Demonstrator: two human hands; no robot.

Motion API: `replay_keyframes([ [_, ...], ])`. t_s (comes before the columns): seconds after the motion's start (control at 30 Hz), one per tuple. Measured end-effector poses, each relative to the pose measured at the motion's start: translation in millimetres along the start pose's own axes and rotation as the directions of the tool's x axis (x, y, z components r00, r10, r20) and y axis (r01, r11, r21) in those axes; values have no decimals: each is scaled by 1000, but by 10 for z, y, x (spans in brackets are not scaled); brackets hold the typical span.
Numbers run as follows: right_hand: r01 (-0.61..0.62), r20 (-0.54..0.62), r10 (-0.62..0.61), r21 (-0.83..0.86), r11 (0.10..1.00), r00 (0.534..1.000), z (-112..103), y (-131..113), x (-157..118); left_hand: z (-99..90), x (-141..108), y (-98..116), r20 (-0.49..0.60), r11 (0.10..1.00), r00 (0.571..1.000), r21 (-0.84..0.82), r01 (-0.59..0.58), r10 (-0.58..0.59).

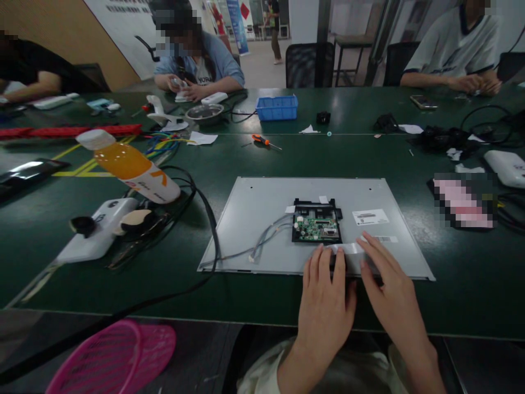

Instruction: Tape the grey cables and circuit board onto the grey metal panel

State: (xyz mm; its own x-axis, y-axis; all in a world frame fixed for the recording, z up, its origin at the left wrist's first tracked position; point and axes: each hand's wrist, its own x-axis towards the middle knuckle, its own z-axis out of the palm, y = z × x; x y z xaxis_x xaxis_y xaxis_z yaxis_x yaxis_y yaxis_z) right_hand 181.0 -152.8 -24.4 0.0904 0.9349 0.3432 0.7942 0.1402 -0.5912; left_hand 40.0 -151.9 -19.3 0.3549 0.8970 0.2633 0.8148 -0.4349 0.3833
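Note:
A flat grey panel (262, 210), like the back of a display, lies on the table before me. On its middle sits a green circuit board (315, 228) in a black frame, with thin grey cables (270, 230) running to the left. Just below the board, a shiny pale strip (348, 249) lies across the panel. My left hand (326, 298) rests its stretched fingers at the strip's left part. Fingers apart, my right hand (388, 290) touches the strip's right end and the panel beside it. The palms hide part of the panel's near edge.
An orange drink bottle (129, 167) leans beside a white power strip (96, 230) at left. Behind the panel are an orange screwdriver (266, 142) and a blue basket (276, 108). A black cable (207, 210) crosses the panel's left corner. Other people sit across the table.

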Motion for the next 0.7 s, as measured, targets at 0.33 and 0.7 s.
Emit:
replay_keyframes([
  [0.33,78,22,-77,-57,995,997,-27,83,148,4,-22,2,-17,1000,1000,10,-10,10],
  [0.7,-141,-492,-5,-260,955,871,-326,346,111,-25,-42,-22,-123,995,990,-52,-80,73],
])
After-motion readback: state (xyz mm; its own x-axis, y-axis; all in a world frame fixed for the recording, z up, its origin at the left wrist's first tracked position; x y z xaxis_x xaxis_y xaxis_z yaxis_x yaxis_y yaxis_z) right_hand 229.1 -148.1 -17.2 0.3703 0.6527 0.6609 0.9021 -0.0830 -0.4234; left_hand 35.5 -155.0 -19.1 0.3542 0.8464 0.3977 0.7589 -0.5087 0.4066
